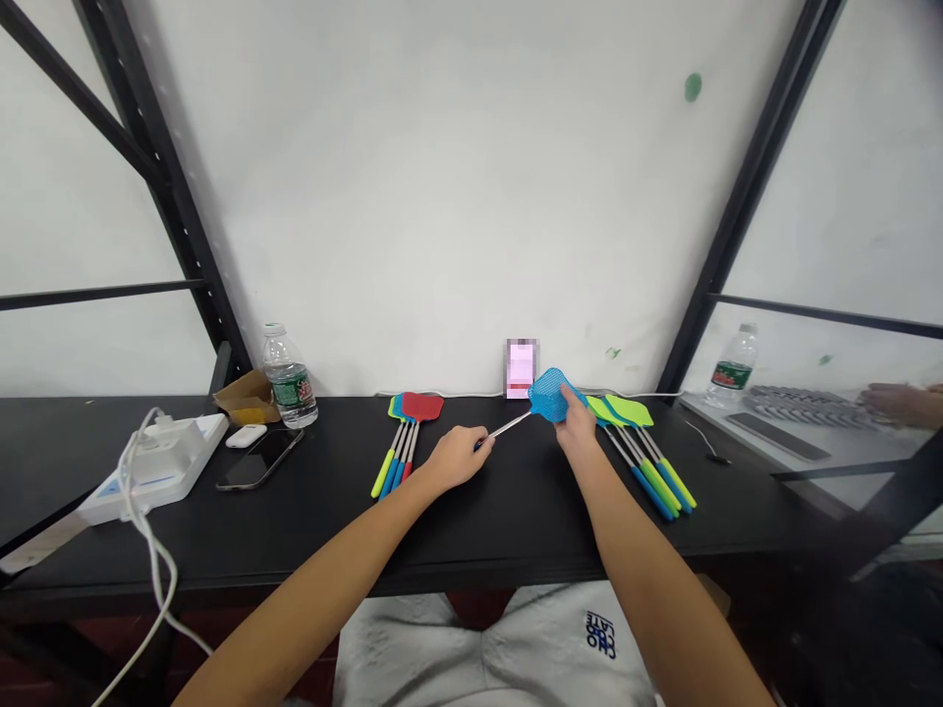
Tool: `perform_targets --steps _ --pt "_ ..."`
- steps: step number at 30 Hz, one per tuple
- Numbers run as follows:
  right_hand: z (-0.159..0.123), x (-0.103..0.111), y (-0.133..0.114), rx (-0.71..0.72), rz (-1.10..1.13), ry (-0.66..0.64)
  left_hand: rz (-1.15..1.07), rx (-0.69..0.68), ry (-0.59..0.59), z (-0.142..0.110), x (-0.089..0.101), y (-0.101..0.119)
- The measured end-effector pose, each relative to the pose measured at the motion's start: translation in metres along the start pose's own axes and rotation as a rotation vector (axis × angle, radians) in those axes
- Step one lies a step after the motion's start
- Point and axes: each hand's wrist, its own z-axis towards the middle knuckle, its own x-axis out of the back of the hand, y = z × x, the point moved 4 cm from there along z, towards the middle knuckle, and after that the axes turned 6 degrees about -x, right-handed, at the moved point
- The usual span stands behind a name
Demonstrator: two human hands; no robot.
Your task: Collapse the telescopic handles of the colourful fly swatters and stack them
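Note:
I hold one fly swatter across the black table (516,520). My left hand (458,458) is closed round its handle end. My right hand (576,424) grips its blue mesh head (546,395), and the thin metal shaft (510,427) runs between the two hands. A pile of swatters with a red head on top (421,406) lies to the left of my left hand. Another pile with green heads (626,410) lies just right of my right hand, its green and blue handles pointing toward me.
A water bottle (289,379), a dark phone (257,462), a small white case (246,435), a brown cardboard piece (247,396) and a white power strip with cables (158,462) sit at left. A small lit screen (522,368) leans on the wall. Another person's hand (895,403) works at the right neighbouring table beside a bottle (733,368).

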Motion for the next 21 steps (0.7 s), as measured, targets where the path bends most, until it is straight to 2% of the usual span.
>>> perform_targets --steps 4,9,11,15,21 --pt "-0.013 -0.011 0.001 -0.138 0.103 -0.119 -0.002 -0.008 0.021 0.001 0.0 0.002" --pt "-0.033 -0.025 0.004 -0.175 0.05 -0.354 0.015 0.003 0.048 0.001 0.003 0.004" --pt "-0.037 -0.028 0.005 -0.168 0.006 -0.407 0.032 0.009 0.056 0.001 0.004 0.004" --pt "-0.039 -0.03 0.008 -0.157 -0.053 -0.418 0.071 0.023 0.072 0.001 0.003 0.002" --pt "-0.042 -0.03 0.01 -0.119 -0.11 -0.349 0.078 0.031 0.113 0.002 0.0 -0.003"
